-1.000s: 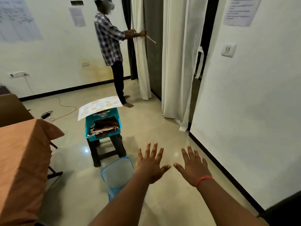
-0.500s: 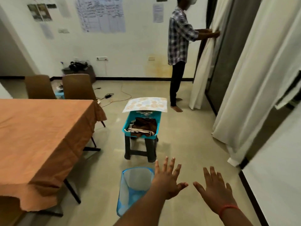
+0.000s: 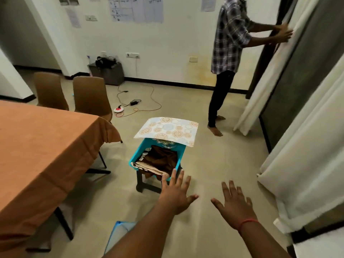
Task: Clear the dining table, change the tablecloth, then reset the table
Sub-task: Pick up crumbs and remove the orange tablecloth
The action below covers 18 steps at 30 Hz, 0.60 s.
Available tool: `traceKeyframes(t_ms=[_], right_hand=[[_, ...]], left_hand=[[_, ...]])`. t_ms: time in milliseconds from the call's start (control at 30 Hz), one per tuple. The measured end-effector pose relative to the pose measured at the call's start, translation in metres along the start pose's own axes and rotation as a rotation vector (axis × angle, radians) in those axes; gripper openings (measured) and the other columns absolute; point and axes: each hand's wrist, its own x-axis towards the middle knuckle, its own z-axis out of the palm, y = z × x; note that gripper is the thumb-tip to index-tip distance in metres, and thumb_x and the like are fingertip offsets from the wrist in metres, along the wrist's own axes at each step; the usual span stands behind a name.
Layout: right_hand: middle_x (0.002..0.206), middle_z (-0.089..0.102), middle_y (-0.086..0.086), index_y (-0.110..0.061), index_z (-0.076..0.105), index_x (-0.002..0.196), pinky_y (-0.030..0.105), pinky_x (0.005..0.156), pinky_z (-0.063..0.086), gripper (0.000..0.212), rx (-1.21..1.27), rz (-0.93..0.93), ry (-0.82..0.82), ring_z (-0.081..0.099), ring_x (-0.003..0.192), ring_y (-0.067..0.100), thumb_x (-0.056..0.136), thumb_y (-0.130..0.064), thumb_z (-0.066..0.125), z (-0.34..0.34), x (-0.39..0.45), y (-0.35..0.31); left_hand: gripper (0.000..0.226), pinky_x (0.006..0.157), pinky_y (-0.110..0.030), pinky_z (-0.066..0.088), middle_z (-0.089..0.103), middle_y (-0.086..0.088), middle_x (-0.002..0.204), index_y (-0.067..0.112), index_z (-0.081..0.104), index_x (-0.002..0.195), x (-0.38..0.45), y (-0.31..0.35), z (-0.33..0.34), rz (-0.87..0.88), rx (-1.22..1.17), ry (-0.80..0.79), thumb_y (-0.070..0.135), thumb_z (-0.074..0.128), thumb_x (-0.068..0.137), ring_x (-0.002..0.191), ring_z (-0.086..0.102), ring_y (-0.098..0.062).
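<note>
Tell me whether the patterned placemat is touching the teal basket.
Touching. The head view shows the patterned placemat lying across the far rim of the teal basket, its near edge overhanging the basket's opening with no gap visible between them.

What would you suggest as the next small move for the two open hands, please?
Probably reach the left hand on into the teal basket to grip the brown folded cloth: both hands, including the right hand, are empty, and the table wears only its orange cloth.
</note>
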Motion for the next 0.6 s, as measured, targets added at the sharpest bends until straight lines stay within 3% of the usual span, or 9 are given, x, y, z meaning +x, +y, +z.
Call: traceKeyframes(t_ms=[67, 167, 300, 467, 600], right_hand=[[0.165, -0.015, -0.004, -0.034, -0.003, 0.157, 0.054, 0.12, 0.011, 0.084, -0.039, -0.07, -0.013, -0.004, 0.153, 0.025, 0.089, -0.078, 0.02, -0.014, 0.053, 0.006], [0.165, -0.015, -0.004, -0.034, -0.004, 0.157, 0.054, 0.12, 0.011, 0.083, -0.088, -0.192, -0.091, -0.004, 0.153, 0.026, 0.09, -0.077, 0.021, -0.029, 0.117, 0.0], [0.165, -0.014, -0.003, -0.034, -0.003, 0.157, 0.055, 0.12, 0.011, 0.082, -0.181, -0.379, -0.128, -0.004, 0.153, 0.027, 0.091, -0.075, 0.022, -0.053, 0.184, -0.032], [0.165, -0.017, -0.001, -0.033, -0.01, 0.156, 0.056, 0.121, 0.009, 0.082, -0.255, -0.689, -0.147, -0.008, 0.153, 0.026, 0.092, -0.074, 0.02, -0.056, 0.226, -0.137], [0.164, -0.018, -0.002, -0.032, -0.011, 0.157, 0.056, 0.122, 0.006, 0.08, -0.294, -0.864, -0.149, -0.008, 0.153, 0.025, 0.093, -0.073, 0.015, -0.049, 0.234, -0.226]], left_hand=[[0.091, 0.116, -0.065, -0.011, -0.022, -0.002, 0.163, 0.033, -0.012, 0.156, 0.032, -0.004, -0.004, -0.095, -0.033, -0.008, 0.082, -0.006, 0.079, 0.148, -0.025, -0.032], [0.107, 0.116, -0.064, -0.011, -0.019, -0.002, 0.165, 0.033, -0.009, 0.157, 0.058, -0.009, -0.008, -0.223, -0.107, -0.008, 0.084, -0.017, 0.064, 0.15, -0.024, -0.03], [0.088, 0.116, -0.064, -0.01, -0.017, -0.002, 0.166, 0.032, -0.005, 0.158, 0.072, -0.03, -0.019, -0.439, -0.184, -0.006, 0.082, 0.006, 0.085, 0.151, -0.02, -0.029], [0.082, 0.116, -0.065, -0.007, -0.015, -0.002, 0.166, 0.032, -0.004, 0.158, 0.032, -0.096, -0.014, -0.795, -0.261, 0.017, 0.076, 0.014, 0.091, 0.151, -0.019, -0.03], [0.083, 0.116, -0.065, -0.006, -0.017, -0.002, 0.165, 0.03, -0.007, 0.158, 0.01, -0.15, -0.02, -0.955, -0.278, 0.062, 0.076, 0.012, 0.091, 0.151, -0.019, -0.031]])
